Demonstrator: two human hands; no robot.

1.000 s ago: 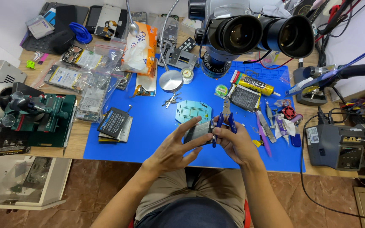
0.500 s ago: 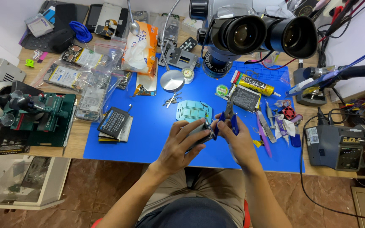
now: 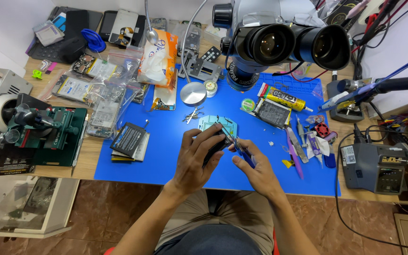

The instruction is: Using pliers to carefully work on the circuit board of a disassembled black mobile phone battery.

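Currently my left hand (image 3: 195, 160) is wrapped around a small dark device (image 3: 216, 145), fingers curled over its top edge, held just above the blue mat (image 3: 166, 156) near the front of the surface (image 3: 88, 151). My right hand (image 3: 257, 171) is pinched on a blue-handled tool (image 3: 242, 152); its thin metal tip points up-left and meets the device at the edge, right beside my left fingertips. Both hands are clenched on what they hold, and they sit almost touching each other. Just behind them a light teal frame part (image 3: 218, 123) lies flat on the mat, with a small cluster of metal bits (image 3: 193, 114) to its left and a round silver disc (image 3: 193, 93) further back. On the containers: clear plastic bags (image 3: 105, 101) piled at the left edge of the mat hold flat phone parts and boards, exact contents too blurred to tell. A small round tin (image 3: 248, 104) with a green centre sits open near the microscope base; a second little round pot (image 3: 209, 88) stands beside the disc. An orange-and-white tissue pack (image 3: 158, 59) stands at the back with white tissue showing at its opening. A yellow glue tube (image 3: 284, 98) lies by a dark square board (image 3: 272, 113). Black batteries (image 3: 129, 140) are stacked at the mat's left side. The microscope eyepieces (image 3: 293, 45) hang over the back of the mat. A green fixture (image 3: 48, 134) sits far left, and a grey solder station (image 3: 373, 167) far right.
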